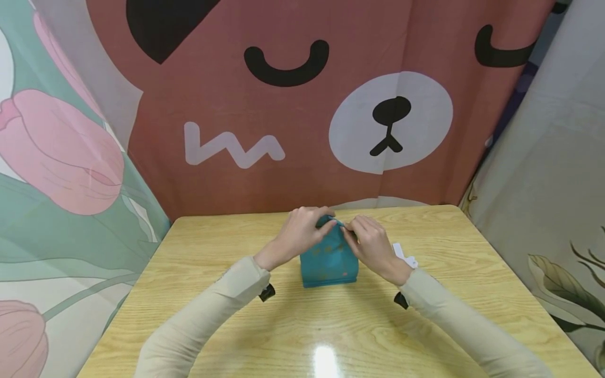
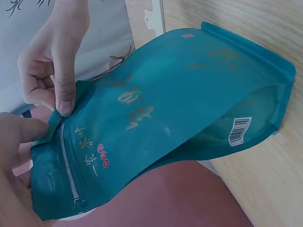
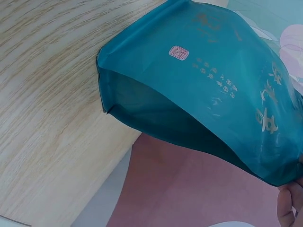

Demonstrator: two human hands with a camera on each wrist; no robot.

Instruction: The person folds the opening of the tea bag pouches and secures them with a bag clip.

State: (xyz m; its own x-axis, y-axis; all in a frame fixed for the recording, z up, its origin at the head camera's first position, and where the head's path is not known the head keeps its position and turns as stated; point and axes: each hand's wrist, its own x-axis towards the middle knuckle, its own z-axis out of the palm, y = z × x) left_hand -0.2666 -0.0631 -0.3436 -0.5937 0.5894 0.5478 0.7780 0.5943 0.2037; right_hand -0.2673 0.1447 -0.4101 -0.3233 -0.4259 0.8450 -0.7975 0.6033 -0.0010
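A teal stand-up pouch (image 1: pixel 328 262) with gold lettering and a flat base stands upright on the table. My left hand (image 1: pixel 302 231) pinches its top edge on the left, thumb in front. At the top right corner my right hand (image 1: pixel 372 242) grips the same edge between thumb and fingers. The left wrist view shows a pale zip strip (image 2: pixel 67 163) running across the pouch just below the top, with the right thumb pressing near one end of it. In the right wrist view, only some fingers (image 3: pixel 289 205) show at the edge. The pouch's contents are hidden.
A white flat piece (image 1: pixel 400 253) with a notched end lies on the wooden table (image 1: pixel 227 315), just beyond my right hand. A brown bear-print curtain (image 1: pixel 302 184) hangs behind the table's far edge. Floral curtains (image 1: pixel 61 152) hang at both sides.
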